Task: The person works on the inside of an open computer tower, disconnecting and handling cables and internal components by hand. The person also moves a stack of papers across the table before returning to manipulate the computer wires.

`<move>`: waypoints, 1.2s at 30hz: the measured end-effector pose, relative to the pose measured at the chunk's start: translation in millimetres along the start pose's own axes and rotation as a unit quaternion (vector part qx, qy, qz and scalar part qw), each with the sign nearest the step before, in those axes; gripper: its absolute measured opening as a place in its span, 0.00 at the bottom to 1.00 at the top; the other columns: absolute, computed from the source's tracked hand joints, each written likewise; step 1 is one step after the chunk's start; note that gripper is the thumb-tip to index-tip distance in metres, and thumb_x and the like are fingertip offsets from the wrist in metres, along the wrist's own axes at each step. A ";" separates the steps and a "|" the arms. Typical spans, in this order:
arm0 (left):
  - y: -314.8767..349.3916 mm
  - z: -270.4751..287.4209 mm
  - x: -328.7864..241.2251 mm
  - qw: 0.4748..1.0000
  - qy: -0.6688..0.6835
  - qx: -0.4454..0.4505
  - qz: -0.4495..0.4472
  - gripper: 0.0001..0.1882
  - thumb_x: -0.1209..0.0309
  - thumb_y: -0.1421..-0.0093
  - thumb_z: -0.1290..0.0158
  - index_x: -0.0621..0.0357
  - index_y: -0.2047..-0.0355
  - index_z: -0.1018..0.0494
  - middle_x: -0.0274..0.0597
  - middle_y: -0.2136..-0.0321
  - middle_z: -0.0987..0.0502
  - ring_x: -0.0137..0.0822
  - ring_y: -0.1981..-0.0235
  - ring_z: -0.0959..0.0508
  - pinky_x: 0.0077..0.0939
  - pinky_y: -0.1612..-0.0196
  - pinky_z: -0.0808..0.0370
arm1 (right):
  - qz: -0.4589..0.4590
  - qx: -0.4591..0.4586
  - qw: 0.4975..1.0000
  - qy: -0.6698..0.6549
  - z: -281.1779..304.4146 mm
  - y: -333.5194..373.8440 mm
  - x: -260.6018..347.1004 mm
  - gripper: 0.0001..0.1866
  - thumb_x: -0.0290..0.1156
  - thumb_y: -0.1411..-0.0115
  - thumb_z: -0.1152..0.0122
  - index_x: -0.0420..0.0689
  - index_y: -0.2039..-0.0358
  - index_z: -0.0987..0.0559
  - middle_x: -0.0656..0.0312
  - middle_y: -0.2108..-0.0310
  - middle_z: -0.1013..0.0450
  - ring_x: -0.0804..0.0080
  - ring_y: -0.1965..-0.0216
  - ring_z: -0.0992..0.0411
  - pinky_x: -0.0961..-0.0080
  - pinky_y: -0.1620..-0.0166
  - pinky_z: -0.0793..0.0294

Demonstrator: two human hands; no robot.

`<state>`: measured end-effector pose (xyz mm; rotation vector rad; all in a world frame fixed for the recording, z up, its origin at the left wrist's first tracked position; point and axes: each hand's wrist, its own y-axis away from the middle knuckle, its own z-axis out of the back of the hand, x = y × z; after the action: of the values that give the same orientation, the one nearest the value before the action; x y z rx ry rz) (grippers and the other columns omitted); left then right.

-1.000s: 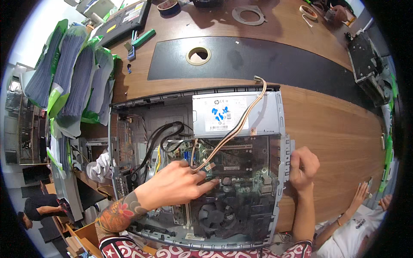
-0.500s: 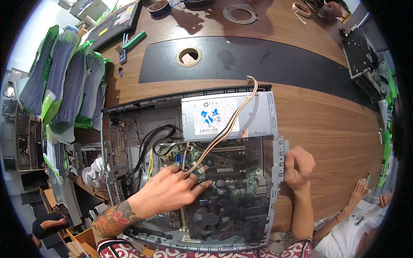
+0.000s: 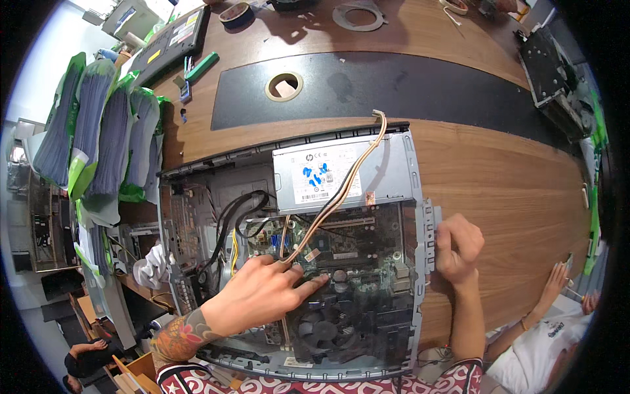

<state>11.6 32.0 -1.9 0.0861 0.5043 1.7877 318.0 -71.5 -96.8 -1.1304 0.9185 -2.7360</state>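
Note:
An opened desktop computer case (image 3: 415,164) lies in front of me, showing its motherboard (image 3: 367,289), black fan (image 3: 326,330) and silver power supply (image 3: 384,177). My left hand (image 3: 266,287) reaches over the board. One finger stretches toward a small round part, apart from the others, whose tips are partly hidden beside the beige cable bundle (image 3: 328,213). At the case's right edge, my right hand (image 3: 461,246) is closed against the slotted metal bracket (image 3: 430,243), its fingers curled in. Black cables (image 3: 226,220) loop inside the case on the left.
Beyond the case a black mat (image 3: 387,85) bears a tape roll (image 3: 283,87). Green-handled pliers (image 3: 202,67) and a laptop (image 3: 174,43) lie at far left, near wrapped bundles (image 3: 105,131). A metal unit (image 3: 554,79) stands at right; another person's hand (image 3: 556,279) shows below it.
The view has shifted slightly. My left hand keeps its place over the board, its stretched finger near the same spot, and my right hand stays at the case's edge.

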 end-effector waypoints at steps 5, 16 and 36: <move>-4.0 -0.8 7.2 0.999 0.048 0.002 -0.024 0.31 0.70 0.48 0.44 0.46 0.40 0.29 0.35 0.68 0.23 0.36 0.64 0.20 0.28 0.66 0.25 | -0.002 0.001 1.000 0.004 1.6 4.0 -2.6 0.07 0.20 0.45 0.40 0.38 0.79 0.26 0.58 0.84 0.33 0.62 0.84 0.35 0.69 0.79 0.38; -4.8 1.5 -1.2 0.999 0.033 0.013 -0.001 0.39 0.71 0.57 0.41 0.45 0.40 0.30 0.36 0.70 0.27 0.39 0.69 0.22 0.33 0.66 0.24 | -0.014 0.008 1.000 -0.018 1.5 3.7 -2.3 0.09 0.20 0.45 0.38 0.39 0.80 0.27 0.56 0.84 0.34 0.60 0.84 0.35 0.68 0.80 0.38; -11.1 -17.1 15.2 0.992 0.046 -0.115 0.015 0.06 0.69 0.47 0.43 0.56 0.73 0.26 0.37 0.79 0.26 0.41 0.81 0.22 0.36 0.79 0.29 | 0.007 -0.001 1.000 -0.007 1.9 1.6 -1.6 0.09 0.19 0.46 0.37 0.39 0.80 0.27 0.57 0.84 0.34 0.61 0.84 0.35 0.68 0.80 0.39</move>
<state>11.9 43.3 -24.7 -0.1494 0.3613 1.8727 320.2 -73.4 -97.6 -1.1383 0.9250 -2.7134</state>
